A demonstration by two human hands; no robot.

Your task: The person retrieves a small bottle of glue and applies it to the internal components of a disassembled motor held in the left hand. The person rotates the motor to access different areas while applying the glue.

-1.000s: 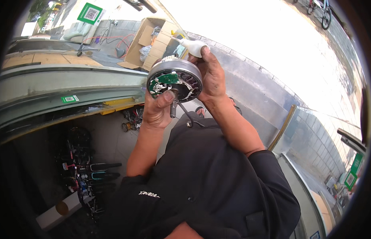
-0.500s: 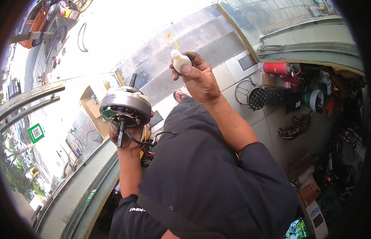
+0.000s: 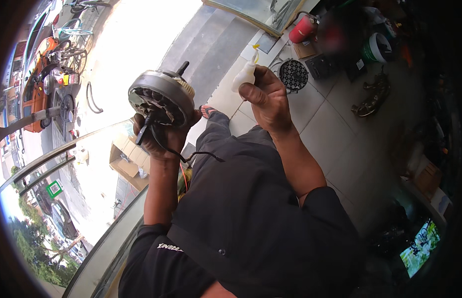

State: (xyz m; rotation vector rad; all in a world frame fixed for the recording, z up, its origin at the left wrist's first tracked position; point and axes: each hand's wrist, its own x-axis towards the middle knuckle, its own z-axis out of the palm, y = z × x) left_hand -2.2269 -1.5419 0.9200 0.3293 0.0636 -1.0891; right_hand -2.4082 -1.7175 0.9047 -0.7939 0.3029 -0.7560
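Observation:
A round grey hub motor is held up by my left hand, whose fingers are wrapped under and around it. Its open side with dark inner parts tilts toward me. A metal axle sticks out at each end, and a black cable hangs down toward my lap. To the right of the motor and apart from it, my right hand pinches a small white squeeze bottle between thumb and fingers. The bottle's nozzle points up, with a yellow cap by its tip.
On the tiled floor at right stand a dark round basket, a red cylinder, a white-and-green bucket and a dark metal part. Cardboard boxes lie at left. A glass door stands ahead.
The view has turned, shifting the surroundings. The bottle has moved slightly right, away from the motor, and its nozzle now leans right. The motor is tilted more. Both hands keep their holds.

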